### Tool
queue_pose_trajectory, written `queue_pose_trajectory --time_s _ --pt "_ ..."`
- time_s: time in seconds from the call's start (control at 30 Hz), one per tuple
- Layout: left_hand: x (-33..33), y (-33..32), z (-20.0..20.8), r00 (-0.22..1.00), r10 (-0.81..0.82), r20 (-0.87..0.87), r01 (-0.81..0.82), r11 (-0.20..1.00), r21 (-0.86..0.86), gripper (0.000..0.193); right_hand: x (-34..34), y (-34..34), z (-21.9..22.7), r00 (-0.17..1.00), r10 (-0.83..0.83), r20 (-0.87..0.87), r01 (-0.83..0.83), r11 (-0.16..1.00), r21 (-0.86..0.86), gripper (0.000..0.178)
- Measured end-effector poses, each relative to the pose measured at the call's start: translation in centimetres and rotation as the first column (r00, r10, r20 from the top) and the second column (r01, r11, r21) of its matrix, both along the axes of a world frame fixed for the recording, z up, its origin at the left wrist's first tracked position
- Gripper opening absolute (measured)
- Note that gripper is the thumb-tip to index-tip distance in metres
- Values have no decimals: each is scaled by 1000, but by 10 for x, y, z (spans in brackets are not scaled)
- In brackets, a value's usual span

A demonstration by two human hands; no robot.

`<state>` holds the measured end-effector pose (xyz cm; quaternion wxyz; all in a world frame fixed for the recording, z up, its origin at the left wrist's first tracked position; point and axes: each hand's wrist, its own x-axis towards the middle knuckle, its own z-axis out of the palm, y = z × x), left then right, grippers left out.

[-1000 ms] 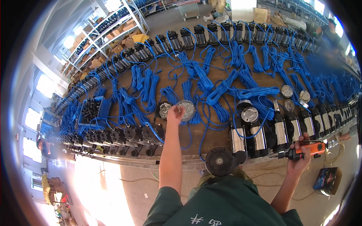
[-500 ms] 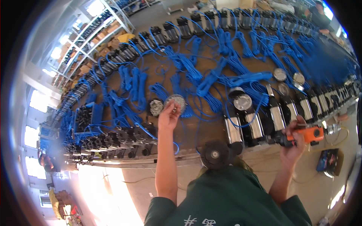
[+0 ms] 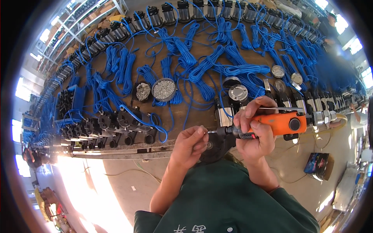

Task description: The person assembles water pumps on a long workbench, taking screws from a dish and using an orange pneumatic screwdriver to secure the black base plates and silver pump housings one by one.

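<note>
Nearest to me, my left hand (image 3: 190,143) is pinched shut, thumb and fingertips (image 3: 202,132) closed at the tip of the driver bit (image 3: 213,132). I cannot tell whether a screw sits between them; anything there is too small to make out. Just beside it, my right hand (image 3: 254,130) is wrapped tight around the orange driver (image 3: 281,123), which lies level, nose pointing left toward the left hand. A metal fitting and hose (image 3: 330,116) run off its right end.

Under both hands, at the bench edge (image 3: 128,149), sits a black round part (image 3: 213,149), partly hidden by the left hand.

Farther along the edge to my left stands a row of black pump bodies (image 3: 120,124). To my right, upright metal pumps (image 3: 237,95) stand just behind the driver.

Mid-bench, two round bowls (image 3: 164,89) of small grey hardware rest side by side, well apart from the hands.

Beyond them, blue cable coils (image 3: 202,62) cover the bench top. At the far edge, another row of pumps (image 3: 182,9) lines the bench.

On the floor to my right lies a dark box (image 3: 316,165).
</note>
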<state>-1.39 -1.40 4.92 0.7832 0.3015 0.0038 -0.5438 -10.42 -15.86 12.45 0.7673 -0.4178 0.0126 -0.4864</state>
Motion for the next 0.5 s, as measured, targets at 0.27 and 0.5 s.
queue_pose_trajectory --time_s 0.27,0.5 --pt "-3 6 -2 993 34 114 -41 998 54 13 3 4 -8 995 97 -14 -98 991 -87 42" --pt "11 -9 -16 612 -87 786 -158 960 229 27 3 1 -25 995 53 -89 -66 987 -148 42"
